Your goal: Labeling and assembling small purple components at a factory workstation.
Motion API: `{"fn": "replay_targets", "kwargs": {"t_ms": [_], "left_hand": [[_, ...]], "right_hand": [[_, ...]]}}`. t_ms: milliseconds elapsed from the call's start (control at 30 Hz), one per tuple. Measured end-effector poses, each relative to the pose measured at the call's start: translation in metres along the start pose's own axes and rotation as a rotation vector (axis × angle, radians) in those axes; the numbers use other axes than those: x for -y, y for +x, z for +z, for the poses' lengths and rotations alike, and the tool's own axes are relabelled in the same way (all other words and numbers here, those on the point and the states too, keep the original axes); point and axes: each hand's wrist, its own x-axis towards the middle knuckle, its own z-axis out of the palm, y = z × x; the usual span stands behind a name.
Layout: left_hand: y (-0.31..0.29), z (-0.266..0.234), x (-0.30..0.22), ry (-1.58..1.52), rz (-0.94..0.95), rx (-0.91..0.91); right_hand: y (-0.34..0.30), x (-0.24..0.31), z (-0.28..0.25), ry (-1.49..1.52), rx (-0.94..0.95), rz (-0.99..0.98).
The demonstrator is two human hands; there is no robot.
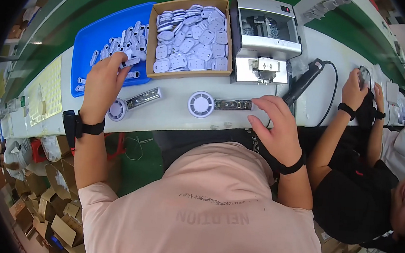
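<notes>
White plastic clips are lying heaped in the blue tray, and the left hand is reaching in, fingers curling round one. Her right hand is resting loose beside the fan assembly on the worktop, likely awaiting that clip's careful fitting.
</notes>
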Motion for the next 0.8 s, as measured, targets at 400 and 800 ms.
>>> {"fn": "replay_targets", "kwargs": {"t_ms": [400,800], "left_hand": [[-0.029,0.027,-0.132,-0.236,0.801,-0.092],[-0.036,0.035,-0.138,-0.484,0.469,-0.057]], "right_hand": [[0.016,0.033,0.010,0.603,0.303,0.114],[0.025,0.000,0.007,-0.058,0.125,-0.242]]}}
